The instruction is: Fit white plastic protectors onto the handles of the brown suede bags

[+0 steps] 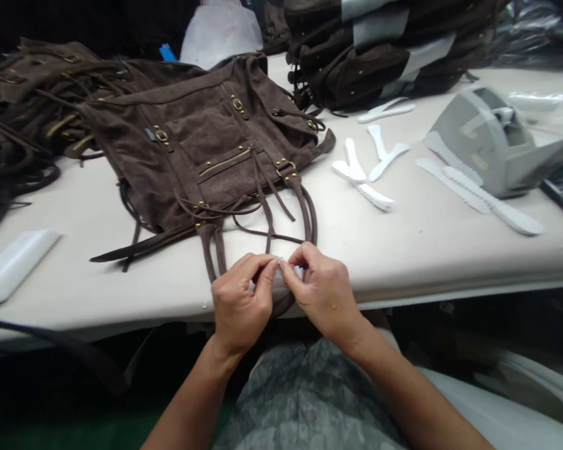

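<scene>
A dark brown bag [201, 134] with brass buckles, a zip and hanging cords lies on the cream-covered table [385, 250]. Its handles [307, 215] reach toward the front edge, between and under my hands. My left hand [244, 297] is closed in a pinch, thumb against forefinger, at a small whitish piece [280, 260]. On the other side of that piece my right hand [321, 287] pinches too, its fingertips nearly touching those of my left. The piece is too small to name, and more white material shows just below the fingertips.
Several white serrated strips [375, 197] lie right of the bag. A grey tape dispenser [483, 140] stands at the right. Stacked brown bags [351, 62] rise behind, with more bags [14, 125] at the left. A white block [16, 262] lies front left.
</scene>
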Motion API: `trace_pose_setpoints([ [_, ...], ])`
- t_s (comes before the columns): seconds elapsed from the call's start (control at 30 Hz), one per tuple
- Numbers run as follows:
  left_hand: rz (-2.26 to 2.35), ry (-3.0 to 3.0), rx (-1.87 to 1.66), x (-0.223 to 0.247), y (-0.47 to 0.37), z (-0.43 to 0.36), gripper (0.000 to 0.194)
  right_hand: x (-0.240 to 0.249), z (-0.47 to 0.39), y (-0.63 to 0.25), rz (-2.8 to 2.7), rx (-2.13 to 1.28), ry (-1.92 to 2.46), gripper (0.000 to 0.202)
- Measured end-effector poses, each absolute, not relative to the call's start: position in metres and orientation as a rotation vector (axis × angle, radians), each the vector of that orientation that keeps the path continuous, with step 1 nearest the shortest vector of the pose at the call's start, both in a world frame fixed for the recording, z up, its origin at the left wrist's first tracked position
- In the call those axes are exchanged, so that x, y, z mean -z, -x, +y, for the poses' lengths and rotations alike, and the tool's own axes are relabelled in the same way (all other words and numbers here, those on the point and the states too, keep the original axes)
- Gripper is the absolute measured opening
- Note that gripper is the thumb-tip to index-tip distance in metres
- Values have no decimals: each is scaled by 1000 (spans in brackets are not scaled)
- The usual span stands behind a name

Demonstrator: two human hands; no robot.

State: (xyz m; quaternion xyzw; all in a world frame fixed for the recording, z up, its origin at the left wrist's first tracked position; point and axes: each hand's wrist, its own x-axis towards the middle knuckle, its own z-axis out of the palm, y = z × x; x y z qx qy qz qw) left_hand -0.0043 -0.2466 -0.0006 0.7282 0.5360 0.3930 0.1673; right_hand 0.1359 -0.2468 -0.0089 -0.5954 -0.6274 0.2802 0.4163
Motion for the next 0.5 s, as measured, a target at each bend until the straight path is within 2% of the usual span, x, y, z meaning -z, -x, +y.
trace_pose_setpoints([
  [0.2, 1389, -2516, -1173, -4, 7, -239, 16, 11, -229, -154, -1503, -1109, 1259, 24],
  [0.3, 1337, -2682, -1132, -8, 7, -233, 19, 13, -226, -156, -1404, -1208, 1236, 27],
  [0.4, 1310, -2840, -1103, -10, 4, -229, 18, 12, -228, -152, -1354, -1192, 1283, 22],
  [0.5, 1244, -2927, -1112, -8, 1, -227, 19, 9, -232, -148, -1349, -1039, 1350, 15],
])
